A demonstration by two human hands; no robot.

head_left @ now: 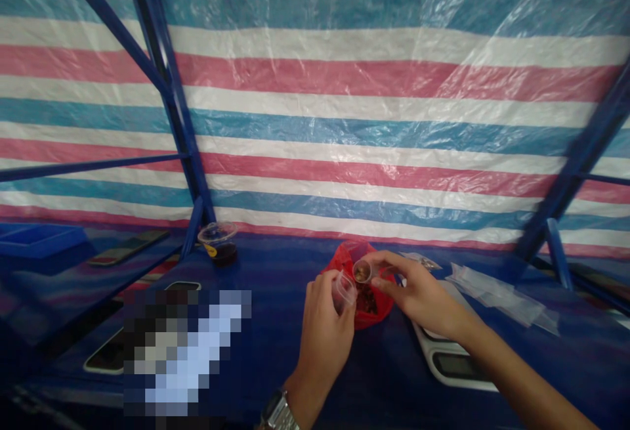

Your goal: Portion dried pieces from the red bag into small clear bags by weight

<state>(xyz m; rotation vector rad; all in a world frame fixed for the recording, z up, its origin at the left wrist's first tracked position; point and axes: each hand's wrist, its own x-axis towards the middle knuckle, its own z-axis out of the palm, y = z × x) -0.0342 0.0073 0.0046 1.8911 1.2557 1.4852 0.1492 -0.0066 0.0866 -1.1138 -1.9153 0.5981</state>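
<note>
A red plastic bag (373, 320) lies open on the blue table, with many small brownish pieces inside. My left hand (327, 308), a watch on its wrist, is closed around a small clear plastic cup (346, 287) at the bag's left side. Over the bag's mouth, my right hand (418, 292) grips another small clear cup (363, 272) between thumb and fingers. That cup is tilted towards me and shows some small brownish bits in it. Just under my right forearm sits a white digital scale (443, 372), partly hidden by the arm.
Several clear plastic bags (502, 299) lie right of the scale, with a small bag of bits (426, 261) behind it. At left stand a clear tub of dark liquid (224, 253) and a blue tray (42, 238). Blue metal posts (170, 88) rise before a striped sheet (369, 75).
</note>
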